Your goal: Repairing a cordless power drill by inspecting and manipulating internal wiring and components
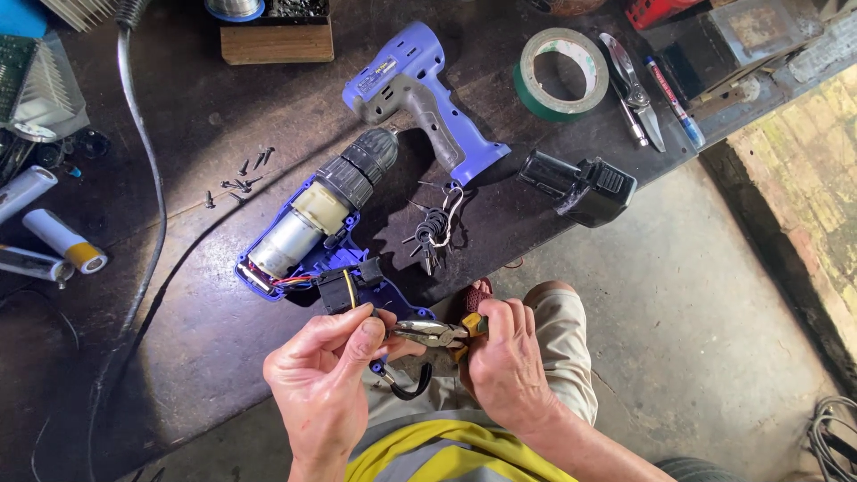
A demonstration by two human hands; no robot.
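Low in the middle of the frame, the right hand (507,364) is closed around the yellow handles of a pair of pliers (435,335), whose metal nose points left toward the left hand (323,375). The left fingers (368,332) are pinched narrow at the plier tips, on something too small to make out. Just above them lies the opened drill half (308,241): a purple plastic shell with a silver motor, a ribbed black chuck, thin coloured wires and a black switch block, its handle end touching the left hand.

On the dark, scuffed surface (196,348) the other purple and grey shell half (420,98) lies at upper centre. A black battery pack (580,186) sits to the right of it near the edge. A ring of small keys (433,228) lies between the two shell halves. Loose black screws (241,174) are scattered left of the chuck. A roll of green tape (562,73), a folding tool (632,87) and a pen (676,100) lie at upper right. A grey cable (147,178) curves down the left side, past white cylindrical cells (62,241). A wooden block (277,40) sits at the top.
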